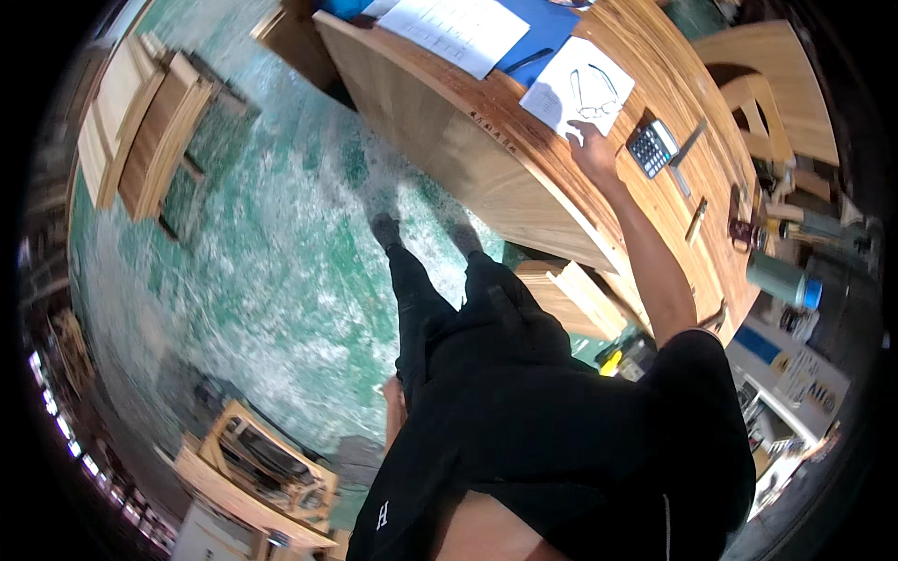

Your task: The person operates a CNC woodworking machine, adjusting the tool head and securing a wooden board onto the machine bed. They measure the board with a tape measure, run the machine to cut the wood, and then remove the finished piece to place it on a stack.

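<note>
My right hand (593, 154) reaches over the wooden table, its fingertips at the near edge of a white sheet of paper (552, 94). The thumb and forefinger are apart, and nothing shows between them. A pair of eyeglasses (600, 109) lies on that sheet, just beyond the fingers. To the right of the hand sits a black and grey calculator (653, 148). My left hand (395, 397) hangs low beside my thigh, partly covered by my dark clothes; its fingers cannot be made out.
On the wooden table (645, 56) lie a blue folder (552, 28), a dark pen (529, 61) and a printed sheet (458, 33). A bottle with a blue cap (786, 280) stands at the right. Stacked wooden boards (140, 122) rest at the far left above the green floor (271, 252).
</note>
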A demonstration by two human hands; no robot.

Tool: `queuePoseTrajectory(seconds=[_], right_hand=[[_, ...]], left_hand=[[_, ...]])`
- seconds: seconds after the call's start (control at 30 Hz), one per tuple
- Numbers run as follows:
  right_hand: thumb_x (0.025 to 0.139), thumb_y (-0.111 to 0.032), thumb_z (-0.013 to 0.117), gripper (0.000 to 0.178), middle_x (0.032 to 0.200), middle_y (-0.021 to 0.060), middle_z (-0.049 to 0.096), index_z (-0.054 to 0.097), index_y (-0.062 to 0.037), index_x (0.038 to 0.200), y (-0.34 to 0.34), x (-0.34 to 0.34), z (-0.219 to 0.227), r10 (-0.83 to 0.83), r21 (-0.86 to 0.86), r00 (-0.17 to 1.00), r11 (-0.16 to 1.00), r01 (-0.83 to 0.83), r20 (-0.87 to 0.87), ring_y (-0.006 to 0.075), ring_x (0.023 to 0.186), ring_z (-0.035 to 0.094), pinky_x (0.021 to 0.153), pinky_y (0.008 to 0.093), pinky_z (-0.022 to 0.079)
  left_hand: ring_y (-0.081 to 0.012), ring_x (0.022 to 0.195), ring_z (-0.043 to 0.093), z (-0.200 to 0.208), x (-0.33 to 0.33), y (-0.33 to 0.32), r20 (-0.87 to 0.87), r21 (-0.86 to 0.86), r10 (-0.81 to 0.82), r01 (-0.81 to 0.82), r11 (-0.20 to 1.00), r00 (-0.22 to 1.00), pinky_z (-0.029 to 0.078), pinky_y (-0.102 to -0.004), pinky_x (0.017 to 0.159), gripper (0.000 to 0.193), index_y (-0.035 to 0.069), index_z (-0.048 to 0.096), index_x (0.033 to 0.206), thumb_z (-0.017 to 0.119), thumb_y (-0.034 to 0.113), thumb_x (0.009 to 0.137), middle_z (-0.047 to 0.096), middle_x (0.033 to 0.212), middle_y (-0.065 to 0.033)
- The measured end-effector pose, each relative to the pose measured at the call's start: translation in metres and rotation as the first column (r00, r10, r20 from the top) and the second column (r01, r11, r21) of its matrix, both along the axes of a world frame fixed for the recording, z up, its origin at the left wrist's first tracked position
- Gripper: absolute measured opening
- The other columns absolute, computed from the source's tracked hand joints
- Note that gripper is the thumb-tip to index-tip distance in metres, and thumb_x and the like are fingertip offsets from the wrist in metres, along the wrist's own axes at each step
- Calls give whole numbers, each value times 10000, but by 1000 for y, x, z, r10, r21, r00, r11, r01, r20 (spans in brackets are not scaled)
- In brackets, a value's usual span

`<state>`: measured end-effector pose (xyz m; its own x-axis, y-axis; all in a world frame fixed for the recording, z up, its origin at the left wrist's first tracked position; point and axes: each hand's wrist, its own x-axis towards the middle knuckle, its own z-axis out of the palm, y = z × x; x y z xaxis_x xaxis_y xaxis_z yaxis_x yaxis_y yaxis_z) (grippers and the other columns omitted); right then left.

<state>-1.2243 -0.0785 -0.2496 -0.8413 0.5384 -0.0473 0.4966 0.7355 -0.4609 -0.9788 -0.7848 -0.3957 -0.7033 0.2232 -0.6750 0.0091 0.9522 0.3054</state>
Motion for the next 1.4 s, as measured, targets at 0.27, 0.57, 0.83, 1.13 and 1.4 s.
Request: queuePoseTrajectory(seconds=[0.27,0.57,0.83,1.13,1.4], right_hand=[[872,-354,608,442,1166,181,606,572,-87,1221,-86,66,55,-268,-119,922,943,310,280,351,1058,581,907,400,458],[808,-279,659,501,1165,207,548,481,-40,1210,-153,77,9,-447,394,853,859,325,271,358,1149,467,1000,489,319],[807,-200,640,426,1163,147,566,504,-64,1187,-177,85,11,-434,302,871,883,360,230,312,1161,491,1001,445,349],[813,-218,615,432,1180,138,527,492,-56,1194,-248,104,9,-452,396,886,836,380,101,295,1161,461,1029,446,312],[803,-191,643,295,988,110,604,573,-68,1062,-293,132,11,-365,312,931,883,351,-15,283,983,559,906,413,410]], left_hand=[[-321,722,622,-38,-235,-69,-6,59,-302,302,952,953,480,-436,600,465,94,560,1126,690,175,687,635,769,-139],[-117,416,353,91,-545,26,419,445,487,-640,626,767,404,-287,465,310,62,517,701,624,287,884,404,521,4],[-137,676,548,34,-465,29,517,485,246,-517,705,820,561,-338,625,333,-17,531,1186,550,180,917,526,763,-17],[-306,1147,531,64,-396,-9,375,309,266,-390,868,888,593,-365,740,597,-115,274,1375,547,152,916,319,1432,-245],[-201,928,530,67,-440,12,567,495,297,-606,623,769,540,-460,838,471,-29,416,1292,576,213,921,489,992,-72]])
